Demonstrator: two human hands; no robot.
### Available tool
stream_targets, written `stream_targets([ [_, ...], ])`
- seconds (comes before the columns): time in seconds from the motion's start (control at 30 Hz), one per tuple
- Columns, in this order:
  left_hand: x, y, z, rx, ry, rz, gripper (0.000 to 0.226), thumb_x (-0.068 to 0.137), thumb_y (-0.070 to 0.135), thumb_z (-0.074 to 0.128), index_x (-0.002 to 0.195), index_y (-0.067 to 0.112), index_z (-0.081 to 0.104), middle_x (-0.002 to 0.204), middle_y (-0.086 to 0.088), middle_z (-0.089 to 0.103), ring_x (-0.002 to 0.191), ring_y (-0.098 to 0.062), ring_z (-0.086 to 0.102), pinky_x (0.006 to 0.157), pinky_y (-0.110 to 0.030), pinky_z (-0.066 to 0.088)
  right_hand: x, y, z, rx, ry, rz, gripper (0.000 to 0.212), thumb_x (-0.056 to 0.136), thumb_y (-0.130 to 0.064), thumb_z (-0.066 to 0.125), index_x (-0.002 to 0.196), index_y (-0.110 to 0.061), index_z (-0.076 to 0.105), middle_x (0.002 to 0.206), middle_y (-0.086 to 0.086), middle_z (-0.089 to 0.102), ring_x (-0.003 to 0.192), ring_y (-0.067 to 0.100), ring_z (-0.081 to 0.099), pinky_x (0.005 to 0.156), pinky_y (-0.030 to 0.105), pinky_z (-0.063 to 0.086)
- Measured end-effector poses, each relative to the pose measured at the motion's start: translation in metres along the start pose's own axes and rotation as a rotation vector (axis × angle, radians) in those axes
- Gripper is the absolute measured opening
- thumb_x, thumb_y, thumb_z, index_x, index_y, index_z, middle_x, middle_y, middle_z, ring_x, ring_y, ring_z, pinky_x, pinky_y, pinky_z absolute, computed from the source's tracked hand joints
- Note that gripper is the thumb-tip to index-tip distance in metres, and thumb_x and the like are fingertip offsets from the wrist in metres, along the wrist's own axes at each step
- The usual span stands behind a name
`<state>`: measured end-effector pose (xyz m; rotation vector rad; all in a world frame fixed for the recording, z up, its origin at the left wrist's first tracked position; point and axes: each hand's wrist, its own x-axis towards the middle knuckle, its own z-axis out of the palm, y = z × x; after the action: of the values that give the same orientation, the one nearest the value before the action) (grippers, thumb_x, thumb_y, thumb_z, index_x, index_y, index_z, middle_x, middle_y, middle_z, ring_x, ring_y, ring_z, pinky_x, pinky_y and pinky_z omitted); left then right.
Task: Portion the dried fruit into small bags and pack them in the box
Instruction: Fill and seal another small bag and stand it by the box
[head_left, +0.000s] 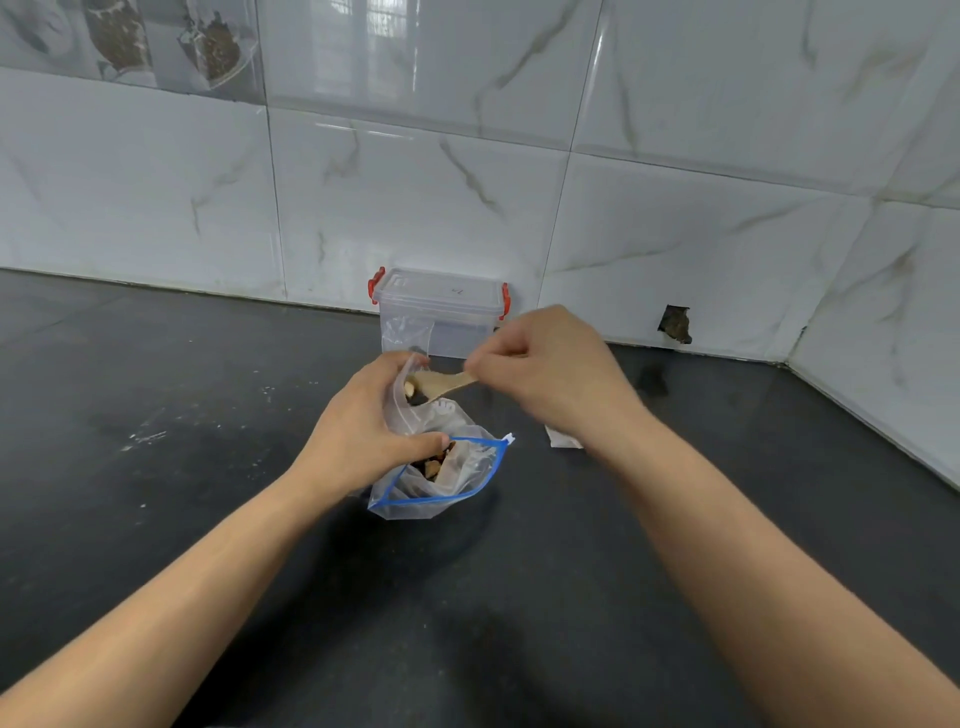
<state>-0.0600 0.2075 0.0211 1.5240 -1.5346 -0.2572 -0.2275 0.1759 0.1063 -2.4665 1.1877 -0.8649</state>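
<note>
Holding small bag open, left hand, right hand spooning

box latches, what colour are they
Red, one at each end of the clear box's lid; latches show best in the head view.

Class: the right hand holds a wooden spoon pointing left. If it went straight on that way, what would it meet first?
Probably the small clear bag held open by the left hand: the right hand already has the wooden spoon tip at its mouth. Depth is uncertain.
</note>
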Motion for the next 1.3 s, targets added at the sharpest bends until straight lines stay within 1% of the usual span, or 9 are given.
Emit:
stream_targets([
  [0.17, 0.001, 0.001, 0.000, -0.043, 0.025, 0.031, 0.066, 0.062, 0.028, 0.083, 0.119, 0.031, 0.050, 0.111, 0.016, 0.059, 0.101, -0.004, 0.055, 0.077, -0.011, 0.038, -0.015, -0.026, 0.008, -0.401, 0.111, -0.204, 0.023, 0.087, -0.028, 0.049, 0.087, -0.026, 0.071, 0.080, -0.003, 0.068, 0.068, 0.018, 0.052, 0.052, 0.028, 0.038],
  [0.3, 0.004, -0.007, -0.006, -0.057, -0.002, 0.022, 0.066, 0.063, 0.031, 0.082, 0.121, 0.030, 0.050, 0.114, 0.015, 0.058, 0.106, -0.006, 0.054, 0.086, -0.022, 0.042, -0.018, -0.007, -0.005, -0.065, 0.206, -0.030, 0.017, 0.082, -0.026, 0.057, 0.078, -0.018, 0.072, 0.078, -0.002, 0.070, 0.075, 0.018, 0.063, 0.067, 0.031, 0.050],
  [0.37, 0.004, -0.009, -0.009, -0.064, -0.018, 0.006, 0.060, 0.066, 0.028, 0.083, 0.116, 0.036, 0.051, 0.110, 0.022, 0.053, 0.105, 0.000, 0.050, 0.085, -0.015, 0.038, -0.017, 0.011, -0.012, 0.122, 0.214, 0.099, 0.014, 0.080, -0.023, 0.062, 0.075, -0.016, 0.074, 0.061, -0.008, 0.066, 0.059, 0.006, 0.059, 0.055, 0.027, 0.046],
  [0.53, 0.008, -0.008, -0.019, -0.446, -0.040, -0.176, 0.028, 0.074, 0.030, 0.072, 0.101, 0.032, 0.065, 0.094, 0.020, 0.069, 0.088, 0.010, 0.060, 0.074, -0.011, 0.042, -0.023, 0.047, -0.010, 0.142, -0.067, 0.291, 0.013, 0.078, -0.019, 0.067, 0.068, -0.012, 0.074, 0.037, -0.013, 0.048, 0.037, 0.000, 0.041, 0.046, 0.018, 0.032],
  [0.7, 0.018, -0.009, -0.028, -0.712, -0.182, -0.311, 0.053, 0.071, 0.027, 0.073, 0.122, 0.024, 0.060, 0.106, 0.013, 0.069, 0.100, 0.001, 0.059, 0.099, -0.028, 0.037, -0.034, 0.057, 0.035, 0.087, -0.180, 0.328, 0.017, 0.087, -0.031, 0.057, 0.086, -0.020, 0.070, 0.061, -0.007, 0.062, 0.054, 0.008, 0.056, 0.061, 0.026, 0.047],
  [0.8, 0.019, -0.010, -0.028, -0.674, -0.143, -0.350, 0.043, 0.072, 0.031, 0.073, 0.114, 0.030, 0.063, 0.094, 0.010, 0.070, 0.081, -0.004, 0.063, 0.069, -0.025, 0.050, -0.039, 0.061, 0.046, 0.009, -0.278, 0.328, 0.029, 0.086, -0.050, 0.057, 0.108, -0.031, 0.061, 0.085, -0.014, 0.067, 0.084, 0.008, 0.064, 0.078, 0.029, 0.049],
  [0.93, 0.020, -0.008, -0.028, -0.656, -0.013, -0.320, 0.027, 0.074, 0.037, 0.074, 0.095, 0.019, 0.071, 0.076, 0.000, 0.072, 0.064, -0.016, 0.062, 0.049, -0.020, 0.040, -0.034, 0.055, 0.035, -0.111, -0.129, 0.248, 0.039, 0.086, -0.051, 0.058, 0.120, -0.032, 0.059, 0.115, -0.014, 0.062, 0.104, 0.007, 0.057, 0.084, 0.029, 0.047],
  [1.1, 0.034, 0.013, -0.030, -0.581, -0.024, -0.168, 0.023, 0.081, 0.026, 0.068, 0.095, 0.008, 0.066, 0.064, -0.001, 0.068, 0.045, -0.008, 0.057, 0.037, -0.013, 0.032, -0.004, 0.035, 0.018, 0.291, 0.031, 0.125, 0.015, 0.087, -0.034, 0.063, 0.096, -0.026, 0.072, 0.092, -0.014, 0.070, 0.085, 0.001, 0.062, 0.076, 0.018, 0.046],
  [1.3, 0.052, 0.038, -0.029, -0.691, -0.106, -0.005, 0.018, 0.077, 0.013, 0.068, 0.086, -0.002, 0.064, 0.075, -0.006, 0.066, 0.069, -0.012, 0.064, 0.063, -0.019, 0.050, 0.032, 0.015, 0.008, 0.597, 0.074, 0.077, 0.011, 0.087, -0.021, 0.065, 0.081, -0.019, 0.073, 0.066, -0.014, 0.065, 0.062, -0.002, 0.059, 0.057, 0.010, 0.041],
])
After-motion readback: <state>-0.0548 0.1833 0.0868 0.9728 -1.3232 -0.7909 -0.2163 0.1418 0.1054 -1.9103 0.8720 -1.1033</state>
